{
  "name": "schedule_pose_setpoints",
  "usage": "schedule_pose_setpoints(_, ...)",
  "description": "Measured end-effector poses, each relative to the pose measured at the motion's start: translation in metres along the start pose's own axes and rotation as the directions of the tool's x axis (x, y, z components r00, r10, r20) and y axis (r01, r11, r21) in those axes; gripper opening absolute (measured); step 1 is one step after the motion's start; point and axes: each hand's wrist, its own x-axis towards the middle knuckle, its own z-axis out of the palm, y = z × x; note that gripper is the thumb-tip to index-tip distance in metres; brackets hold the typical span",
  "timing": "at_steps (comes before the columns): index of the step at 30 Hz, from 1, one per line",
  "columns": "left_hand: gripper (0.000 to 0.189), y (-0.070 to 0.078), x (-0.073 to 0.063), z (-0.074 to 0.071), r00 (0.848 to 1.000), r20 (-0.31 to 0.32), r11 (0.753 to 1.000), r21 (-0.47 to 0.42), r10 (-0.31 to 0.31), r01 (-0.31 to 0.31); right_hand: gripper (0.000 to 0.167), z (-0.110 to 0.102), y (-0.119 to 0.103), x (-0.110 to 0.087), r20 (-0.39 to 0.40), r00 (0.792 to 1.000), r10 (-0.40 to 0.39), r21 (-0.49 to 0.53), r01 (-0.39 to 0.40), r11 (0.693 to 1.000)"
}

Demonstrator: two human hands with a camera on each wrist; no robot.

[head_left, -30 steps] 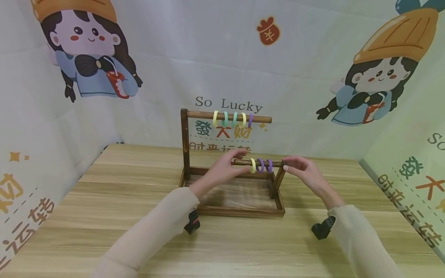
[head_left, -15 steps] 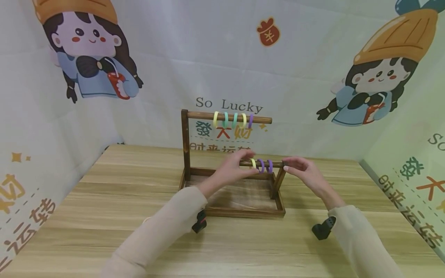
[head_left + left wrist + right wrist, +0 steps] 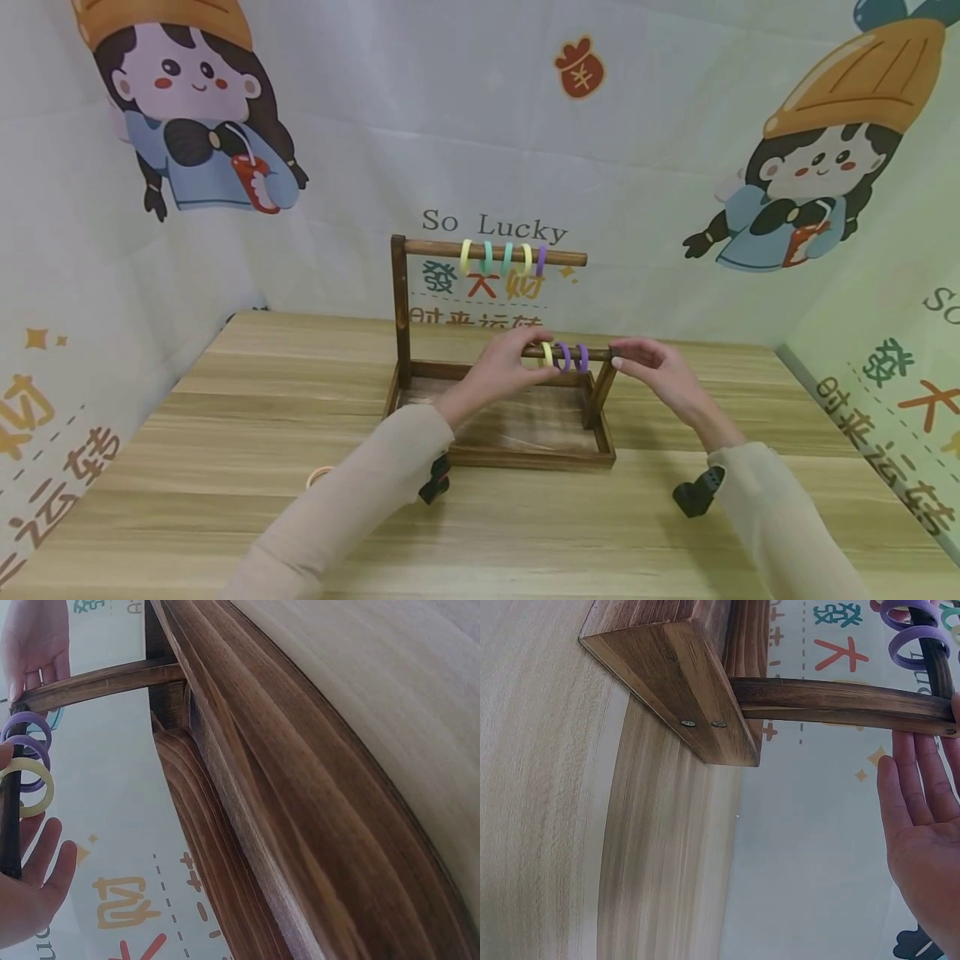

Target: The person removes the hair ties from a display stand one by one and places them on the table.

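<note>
A dark wooden rack (image 3: 400, 317) with two rods stands on the table. On its lower rod (image 3: 596, 354) hang a yellow ring (image 3: 547, 356) and two purple rings (image 3: 582, 358). My left hand (image 3: 502, 367) reaches around the rod's free end and pinches the yellow ring; in the left wrist view, its thumb and fingers are at the yellow ring (image 3: 46, 787). My right hand (image 3: 652, 367) holds the top of the short post (image 3: 598, 392), thumb in front. The right wrist view shows several fingers (image 3: 922, 780) stretched out behind that post (image 3: 840, 703).
The upper rod (image 3: 570, 258) carries several yellow, green and purple rings. Below the rods is the rack's shallow tray (image 3: 525, 458). A pale orange ring (image 3: 318, 473) lies on the table (image 3: 225, 433), partly behind my left sleeve. A printed cloth (image 3: 450, 125) hangs behind.
My left hand has moved right along the lower rod, closer around the yellow ring. The orange ring has come out from behind the left sleeve. My right hand has stayed put.
</note>
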Motion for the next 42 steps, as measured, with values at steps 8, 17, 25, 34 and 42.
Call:
schedule_pose_setpoints(8,0.045,0.001,0.000,-0.001,1.000,0.003,1.000,0.023,-0.005,0.005,0.045,0.000,0.001,0.001,-0.005,1.000,-0.002,-0.013,0.002,1.000)
schedule_pose_setpoints(17,0.043,-0.003,-0.003,-0.005,0.999,0.021,1.000,-0.004,-0.026,0.026,0.045,-0.001,0.002,0.001,-0.001,1.000,0.003,-0.014,-0.003,1.000)
schedule_pose_setpoints(25,0.042,-0.010,-0.006,-0.011,0.999,0.027,0.999,-0.022,-0.043,0.043,0.043,0.000,0.000,0.000,-0.005,1.000,0.004,-0.005,-0.004,1.000)
schedule_pose_setpoints(34,0.043,-0.017,-0.013,-0.023,0.996,0.033,0.994,-0.065,-0.080,0.082,0.044,-0.001,0.000,0.001,-0.008,1.000,0.003,-0.014,-0.003,1.000)
schedule_pose_setpoints(42,0.039,-0.027,-0.023,-0.034,0.995,0.006,0.981,-0.167,-0.100,0.100,0.041,-0.001,0.002,0.002,-0.009,1.000,0.004,-0.022,-0.005,1.000)
